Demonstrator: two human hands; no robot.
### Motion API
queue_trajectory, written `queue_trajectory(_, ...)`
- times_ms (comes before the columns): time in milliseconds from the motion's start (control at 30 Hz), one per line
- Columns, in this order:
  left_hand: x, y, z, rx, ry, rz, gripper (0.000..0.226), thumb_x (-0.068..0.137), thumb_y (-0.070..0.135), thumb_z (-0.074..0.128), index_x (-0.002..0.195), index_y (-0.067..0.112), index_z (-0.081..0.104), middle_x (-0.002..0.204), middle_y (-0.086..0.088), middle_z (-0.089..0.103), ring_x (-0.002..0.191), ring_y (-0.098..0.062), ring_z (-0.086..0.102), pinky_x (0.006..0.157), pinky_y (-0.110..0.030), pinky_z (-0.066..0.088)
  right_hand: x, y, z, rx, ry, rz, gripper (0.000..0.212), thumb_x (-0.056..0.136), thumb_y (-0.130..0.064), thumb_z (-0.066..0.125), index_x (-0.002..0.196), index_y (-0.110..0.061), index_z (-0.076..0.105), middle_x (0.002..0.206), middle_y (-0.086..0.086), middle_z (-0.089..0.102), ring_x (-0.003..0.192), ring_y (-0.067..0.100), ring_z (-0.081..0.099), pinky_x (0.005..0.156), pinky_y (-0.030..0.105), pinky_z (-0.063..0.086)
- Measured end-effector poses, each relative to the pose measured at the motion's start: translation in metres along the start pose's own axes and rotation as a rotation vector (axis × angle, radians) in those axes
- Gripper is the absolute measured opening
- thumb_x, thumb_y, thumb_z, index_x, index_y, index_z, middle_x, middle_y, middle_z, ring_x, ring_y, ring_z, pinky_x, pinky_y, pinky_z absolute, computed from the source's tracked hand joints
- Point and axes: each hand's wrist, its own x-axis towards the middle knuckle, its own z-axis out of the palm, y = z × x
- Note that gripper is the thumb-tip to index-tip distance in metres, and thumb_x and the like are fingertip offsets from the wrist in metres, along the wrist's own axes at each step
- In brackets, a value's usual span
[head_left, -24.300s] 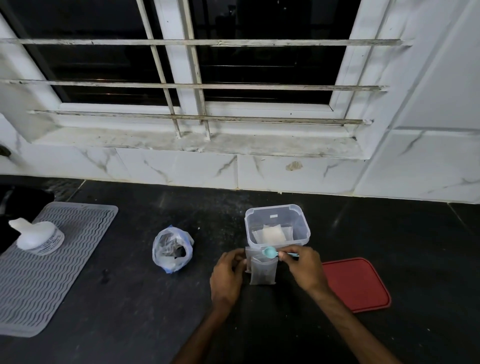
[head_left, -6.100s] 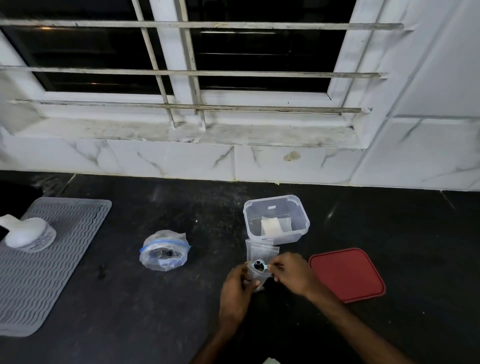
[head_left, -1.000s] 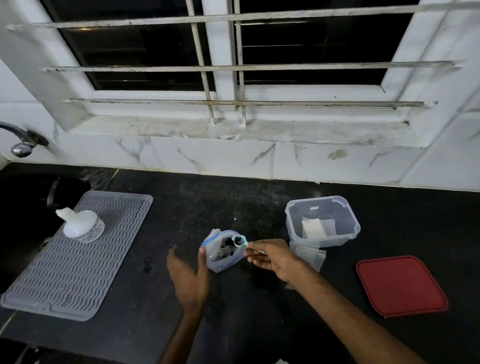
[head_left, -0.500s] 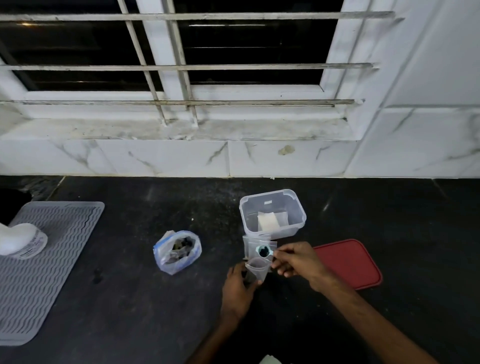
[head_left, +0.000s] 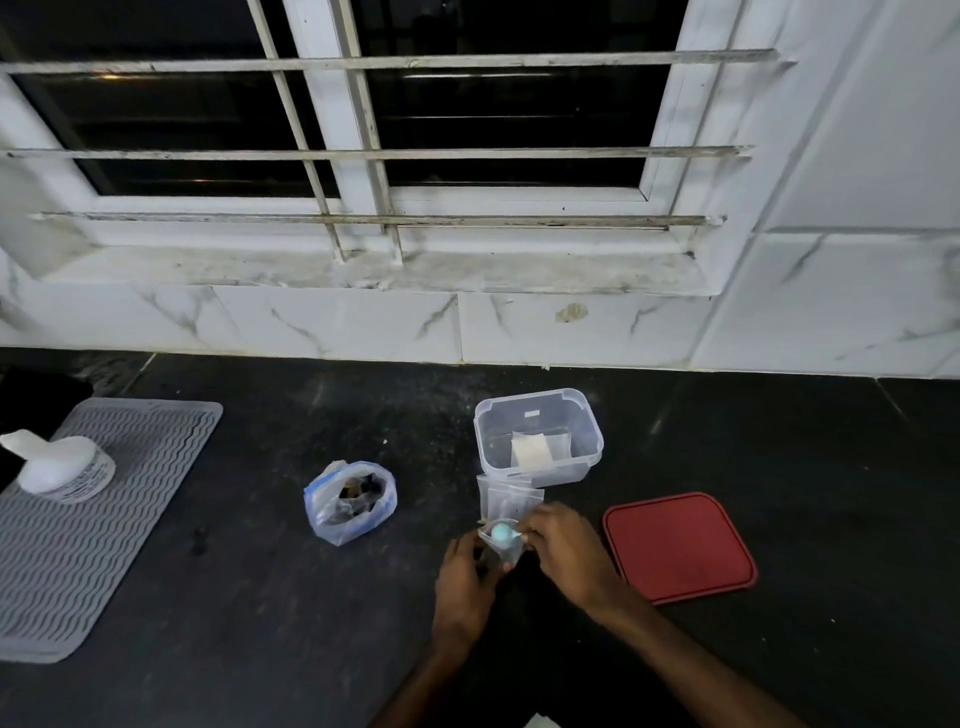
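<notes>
So that the spoon can empty into it, the left hand is gripping the little bag upright while the right hand is pinching the spoon's handle.

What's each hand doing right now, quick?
Left hand: holding the small clear bag.
Right hand: pinching the blue spoon over that bag.
</notes>
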Motion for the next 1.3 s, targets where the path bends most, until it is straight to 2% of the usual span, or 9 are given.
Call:
queue_trajectory(300,-0.004,0.006,-0.004,0.004,0.013,0.004,0.047,0.079,0.028,0.075,0.123,0.029,0.059,0.118,0.011,0.057,0.103,-0.001,0.06,0.093,-0.031,0.053,-0.002,0.005,0.007,0.433,0.245,0.238,0.011,0.08,-0.012,0.075,0.086,-0.021,0.077,0.087,-0.013,0.074,0.076,0.0,0.068,0.072,0.023,0.057)
queue_trajectory(533,-0.008,0.006,-0.018,-0.076,-0.033,-0.001,0.051,0.074,0.03,0.079,0.12,0.037,0.058,0.12,0.012,0.056,0.097,0.005,0.062,0.089,-0.025,0.054,0.0,-0.002,-0.001,0.892,0.277,0.462,0.013,0.084,0.001,0.071,0.086,-0.011,0.076,0.087,0.008,0.075,0.067,0.012,0.072,0.057,0.023,0.056)
queue_trajectory(667,-0.012,-0.007,-0.053,-0.159,0.164,-0.151,0.046,0.079,0.047,0.074,0.118,0.033,0.055,0.111,0.012,0.062,0.095,0.0,0.062,0.081,-0.021,0.051,0.015,-0.039,-0.003,0.775,0.195,0.323,0.012,0.084,-0.007,0.073,0.088,-0.017,0.076,0.08,-0.003,0.075,0.071,0.015,0.072,0.061,0.025,0.059)
queue_trajectory(767,-0.005,-0.026,-0.096,-0.268,0.532,-0.33,0.044,0.078,0.048,0.074,0.109,0.023,0.054,0.109,-0.005,0.065,0.098,-0.02,0.063,0.088,-0.041,0.053,0.047,-0.081,0.019,0.592,0.136,0.155,0.009,0.085,-0.013,0.072,0.093,-0.017,0.075,0.086,-0.007,0.074,0.077,0.006,0.07,0.069,0.022,0.059)
queue_trajectory(833,0.01,-0.035,-0.123,-0.214,0.667,-0.389,0.067,0.073,0.045,0.079,0.124,0.011,0.051,0.124,-0.016,0.057,0.116,-0.034,0.055,0.1,-0.048,0.046,0.074,-0.106,0.045,0.428,0.109,0.027,0.01,0.085,-0.018,0.071,0.094,-0.019,0.076,0.089,-0.007,0.074,0.082,0.005,0.068,0.077,0.022,0.056)
queue_trajectory(967,0.047,-0.033,-0.155,-0.132,0.533,-0.393,0.102,0.07,0.039,0.085,0.149,0.006,0.028,0.15,-0.021,0.033,0.138,-0.037,0.033,0.111,-0.048,0.033,0.117,-0.137,0.083,0.345,0.022,0.133,0.014,0.084,-0.017,0.066,0.094,-0.017,0.077,0.094,-0.002,0.075,0.086,0.011,0.069,0.083,0.028,0.054)
queue_trajectory(1033,0.065,-0.038,-0.162,-0.079,0.465,-0.326,0.093,0.073,0.038,0.083,0.147,0.008,0.035,0.148,-0.019,0.035,0.135,-0.035,0.037,0.11,-0.047,0.036,0.129,-0.138,0.093,0.354,0.031,0.237,0.014,0.083,-0.015,0.066,0.091,-0.015,0.078,0.091,0.0,0.076,0.083,0.012,0.07,0.081,0.028,0.055)
queue_trajectory(1200,0.093,-0.045,-0.187,-0.046,0.365,-0.181,0.025,0.09,0.024,0.059,0.113,0.014,0.064,0.114,-0.006,0.062,0.108,-0.025,0.061,0.091,-0.037,0.05,0.152,-0.144,0.101,0.219,0.036,0.284,0.014,0.084,-0.014,0.063,0.088,-0.013,0.077,0.09,0.004,0.075,0.086,0.019,0.07,0.08,0.033,0.056)
queue_trajectory(1300,0.099,-0.045,-0.194,-0.118,0.283,-0.232,0.039,0.089,0.033,0.047,0.121,0.015,0.062,0.111,0.002,0.062,0.106,-0.019,0.061,0.085,-0.028,0.045,0.16,-0.154,0.107,0.075,0.02,0.272,0.018,0.089,-0.016,0.057,0.093,-0.013,0.074,0.093,0.006,0.074,0.087,0.022,0.07,0.078,0.036,0.057)
